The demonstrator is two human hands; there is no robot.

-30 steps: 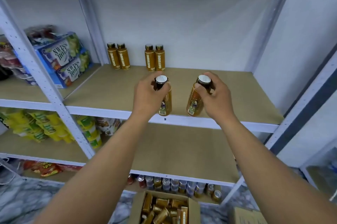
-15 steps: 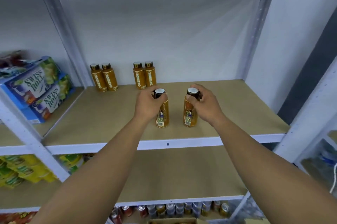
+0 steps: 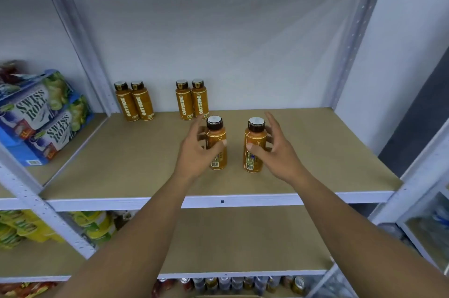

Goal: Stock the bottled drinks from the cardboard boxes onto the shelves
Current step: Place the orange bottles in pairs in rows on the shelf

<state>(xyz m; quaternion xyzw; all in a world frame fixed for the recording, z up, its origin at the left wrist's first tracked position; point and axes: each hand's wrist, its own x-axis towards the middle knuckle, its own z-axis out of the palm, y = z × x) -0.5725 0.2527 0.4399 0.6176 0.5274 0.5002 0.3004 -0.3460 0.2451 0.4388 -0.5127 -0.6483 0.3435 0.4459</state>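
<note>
Two orange bottles with dark caps stand upright on the brown shelf board [image 3: 121,164], a little apart. My left hand [image 3: 194,156] is loosely spread around the left bottle [image 3: 215,132], with its thumb in front of the label. My right hand [image 3: 279,154] is beside the right bottle [image 3: 255,137], fingers straight and pointing up, thumb tip at the bottle's side. Neither hand grips its bottle. At the back wall stand two pairs of the same bottles, one pair [image 3: 134,102] at the left and one [image 3: 192,101] nearer the middle.
Blue Swiss roll boxes [image 3: 41,115] are stacked on the neighbouring shelf to the left. Grey uprights frame the bay. The lower shelf [image 3: 230,237] shows bare board, with yellow packets [image 3: 21,227] at its left. Several cans [image 3: 243,283] line the bottom level.
Both bottles went from held at the shelf's front edge to standing further in on the board. My fingers have let go of the caps and spread out.
</note>
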